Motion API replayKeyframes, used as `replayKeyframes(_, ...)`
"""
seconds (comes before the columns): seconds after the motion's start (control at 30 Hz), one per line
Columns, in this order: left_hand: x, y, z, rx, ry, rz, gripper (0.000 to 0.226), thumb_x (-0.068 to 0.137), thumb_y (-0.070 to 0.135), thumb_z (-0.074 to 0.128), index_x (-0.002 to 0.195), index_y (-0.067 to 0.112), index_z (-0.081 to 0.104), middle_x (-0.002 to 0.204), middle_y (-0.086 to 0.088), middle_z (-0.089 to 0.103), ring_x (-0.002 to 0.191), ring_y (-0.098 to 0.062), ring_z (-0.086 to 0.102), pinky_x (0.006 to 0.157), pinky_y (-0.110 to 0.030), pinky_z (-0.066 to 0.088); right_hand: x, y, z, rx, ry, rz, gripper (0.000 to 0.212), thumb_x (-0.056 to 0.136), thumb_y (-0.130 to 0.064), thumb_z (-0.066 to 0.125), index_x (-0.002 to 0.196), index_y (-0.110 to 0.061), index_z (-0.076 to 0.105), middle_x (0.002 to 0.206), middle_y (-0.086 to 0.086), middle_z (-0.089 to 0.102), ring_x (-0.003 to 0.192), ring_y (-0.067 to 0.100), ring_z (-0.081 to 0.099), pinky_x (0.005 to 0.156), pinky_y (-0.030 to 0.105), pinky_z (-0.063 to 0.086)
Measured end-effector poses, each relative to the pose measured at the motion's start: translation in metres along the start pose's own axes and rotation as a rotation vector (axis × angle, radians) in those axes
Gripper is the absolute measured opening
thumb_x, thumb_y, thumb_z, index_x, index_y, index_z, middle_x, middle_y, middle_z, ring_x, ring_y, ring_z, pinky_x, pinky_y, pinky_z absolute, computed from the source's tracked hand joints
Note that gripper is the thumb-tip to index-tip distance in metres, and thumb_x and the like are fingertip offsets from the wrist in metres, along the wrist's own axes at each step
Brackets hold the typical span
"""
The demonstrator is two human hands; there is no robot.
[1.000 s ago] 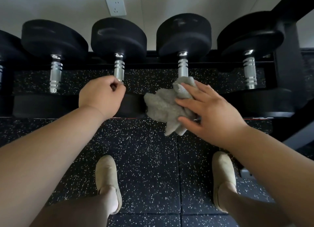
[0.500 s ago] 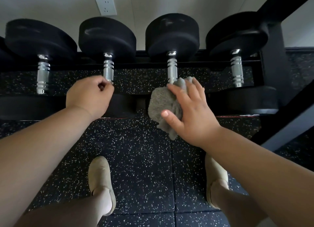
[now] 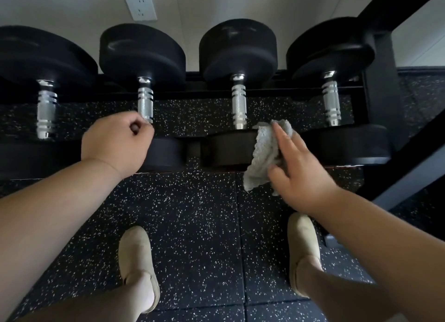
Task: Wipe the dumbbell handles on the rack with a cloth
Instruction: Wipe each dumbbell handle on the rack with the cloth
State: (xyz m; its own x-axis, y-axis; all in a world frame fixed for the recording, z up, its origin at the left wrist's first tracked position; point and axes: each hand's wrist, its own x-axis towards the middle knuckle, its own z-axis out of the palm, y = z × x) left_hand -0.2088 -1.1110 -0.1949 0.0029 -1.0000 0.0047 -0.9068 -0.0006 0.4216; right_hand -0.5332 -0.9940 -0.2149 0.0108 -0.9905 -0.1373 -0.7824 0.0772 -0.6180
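**A:** grip status? where's the cloth?

**B:** R hand (image 3: 297, 170) has the cloth (image 3: 263, 158) betw thumb and near-straight fingers, a loose hold, with the tail hanging free. Cloth sits over the near head (image 3: 226, 149) of the 3rd dumbbell, just R of the 3rd handle (image 3: 238, 105) at its near end. Not wrapped on it. L hand (image 3: 118, 143) is a curled fist at the near end of the 2nd handle (image 3: 145, 105). Can't tell if it's gripping the handle or just resting.

**A:** handle orientation?

**B:** All 4 visible lie parallel on the rack (image 3: 381, 85). Long axis runs near-far, pointing from the person twd the wall. Each spans betw a far head and a near head. 4th handle (image 3: 331, 103) is well R of the cloth.

**A:** risks?

**B:** IMO:
1. Loose hold + knurled steel: fibres could snag and the cloth could pull out mid-stroke.
2. Cloth is on rubber now. If the stroke isn't re-aimed along the axis, it wipes the head, not the handle.
3. Flat-hand contact only does the top side. Underside gets missed w/o a wrap.
4. The hanging tail may catch betw near heads.
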Motion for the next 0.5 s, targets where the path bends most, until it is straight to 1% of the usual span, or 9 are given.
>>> replayKeyframes(0.07, 0.000, 0.001, 0.000, 0.004, 0.002, 0.000, 0.022, 0.097, 0.035, 0.054, 0.087, 0.028, 0.072, 0.068, 0.007, 0.065, 0.068, -0.015, 0.057, 0.060, -0.033, 0.038, 0.003, -0.011, 0.017, 0.057, 0.104, -0.033, 0.084, 0.094, -0.053, 0.044, 0.166, -0.020, 0.014, 0.170, 0.002, 0.012, 0.158, 0.020, 0.016, 0.124, 0.043, 0.031)
replayKeyframes(0.1, 0.000, 0.001, 0.000, 0.004, 0.002, -0.001, 0.022, 0.098, 0.036, 0.054, 0.088, 0.028, 0.072, 0.068, 0.007, 0.065, 0.068, -0.015, 0.057, 0.061, -0.033, 0.039, 0.005, -0.016, 0.022, 0.035, 0.170, -0.068, 0.084, 0.095, -0.056, 0.045, 0.164, -0.016, 0.020, 0.169, 0.006, 0.017, 0.158, 0.022, 0.015, 0.125, 0.047, 0.029)
replayKeyframes(0.13, 0.000, 0.001, 0.000, 0.005, 0.002, -0.002, 0.022, 0.098, 0.036, 0.054, 0.088, 0.028, 0.072, 0.068, 0.007, 0.065, 0.068, -0.016, 0.058, 0.061, -0.034, 0.039, 0.009, -0.021, 0.025, 0.002, 0.233, -0.123, 0.081, 0.096, -0.056, 0.048, 0.162, -0.012, 0.029, 0.166, 0.009, 0.025, 0.157, 0.025, 0.020, 0.124, 0.048, 0.030)
replayKeyframes(0.2, 0.000, 0.001, 0.000, 0.012, 0.003, -0.003, 0.023, 0.099, 0.039, 0.053, 0.089, 0.029, 0.072, 0.068, 0.008, 0.065, 0.069, -0.016, 0.058, 0.062, -0.035, 0.041, 0.016, -0.033, 0.027, -0.065, 0.315, -0.280, 0.072, 0.097, -0.048, 0.057, 0.154, -0.006, 0.044, 0.158, 0.012, 0.041, 0.151, 0.030, 0.034, 0.120, 0.050, 0.036)
replayKeyframes(0.27, 0.000, 0.000, 0.001, 0.007, 0.005, 0.004, 0.024, 0.099, 0.042, 0.052, 0.091, 0.030, 0.072, 0.069, 0.007, 0.065, 0.069, -0.015, 0.057, 0.063, -0.036, 0.042, 0.022, -0.046, 0.033, -0.151, 0.315, -0.469, 0.063, 0.099, -0.043, 0.061, 0.148, -0.004, 0.054, 0.152, 0.013, 0.051, 0.147, 0.033, 0.042, 0.119, 0.052, 0.036)
replayKeyframes(0.33, 0.001, -0.002, 0.002, -0.003, 0.000, 0.009, 0.025, 0.099, 0.044, 0.051, 0.092, 0.031, 0.072, 0.069, 0.006, 0.065, 0.069, -0.017, 0.058, 0.063, -0.036, 0.042, 0.027, -0.052, 0.036, -0.259, 0.285, -0.587, 0.056, 0.099, -0.045, 0.063, 0.142, -0.007, 0.062, 0.149, 0.010, 0.056, 0.144, 0.033, 0.045, 0.120, 0.050, 0.034)
replayKeyframes(0.4, 0.002, -0.003, 0.003, -0.009, -0.004, 0.013, 0.025, 0.099, 0.043, 0.052, 0.093, 0.031, 0.072, 0.068, 0.007, 0.065, 0.069, -0.019, 0.059, 0.062, -0.036, 0.042, 0.029, -0.047, 0.030, -0.317, 0.270, -0.552, 0.053, 0.097, -0.042, 0.065, 0.140, -0.012, 0.064, 0.150, 0.007, 0.055, 0.142, 0.032, 0.046, 0.121, 0.048, 0.034)
replayKeyframes(0.47, 0.002, -0.004, 0.003, -0.009, -0.002, 0.013, 0.023, 0.099, 0.042, 0.053, 0.093, 0.031, 0.072, 0.069, 0.008, 0.065, 0.070, -0.020, 0.058, 0.063, -0.036, 0.041, 0.027, -0.037, 0.022, -0.289, 0.256, -0.436, 0.055, 0.098, -0.037, 0.064, 0.148, -0.014, 0.056, 0.156, 0.005, 0.047, 0.142, 0.029, 0.045, 0.118, 0.046, 0.040)
replayKeyframes(0.5, 0.002, -0.004, 0.004, -0.012, 0.000, 0.013, 0.022, 0.100, 0.041, 0.054, 0.093, 0.031, 0.072, 0.070, 0.008, 0.065, 0.071, -0.020, 0.058, 0.064, -0.036, 0.040, 0.024, -0.031, 0.019, -0.251, 0.255, -0.377, 0.055, 0.100, -0.033, 0.061, 0.151, -0.014, 0.052, 0.159, 0.005, 0.043, 0.141, 0.027, 0.046, 0.116, 0.043, 0.042)
